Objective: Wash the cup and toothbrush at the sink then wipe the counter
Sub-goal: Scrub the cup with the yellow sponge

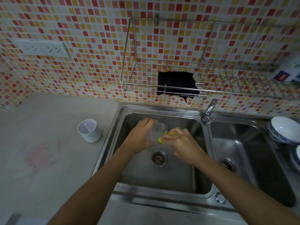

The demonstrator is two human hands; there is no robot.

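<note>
- Counter (48,168): grey, left of the sink. It carries a pink stain (40,155) that is not yet wiped.
- Sink (162,108): double steel basin. Both hands work over the left basin, above the drain (159,157).
- Rack (227,93): on the tiled wall, with a black cloth (177,83) draped over its front rail, likely the wipe for later.
- Bowl (284,129): at the far right edge, well apart from the work.
- White cup (90,132): upright on the counter, just beside the sink rim. Something pinkish is inside, perhaps the toothbrush, but it is too blurred to tell.
- Left hand (139,138): fingers curled round the clear cup (158,130), which is tilted on its side with its mouth toward the right hand.
- Right hand (183,143): fingertips pinch a yellow item (160,140) at the cup's mouth. Sponge or brush, cannot tell.
- Tap (209,109): no stream visible.
- Risks:
  - The clear cup, if wet, may slip from the left hand and drop into the basin if the scrubbing pushes hard.
  - A swing of the left arm could knock over the white cup.
  - Splash onto the counter could spread the stain.
</note>
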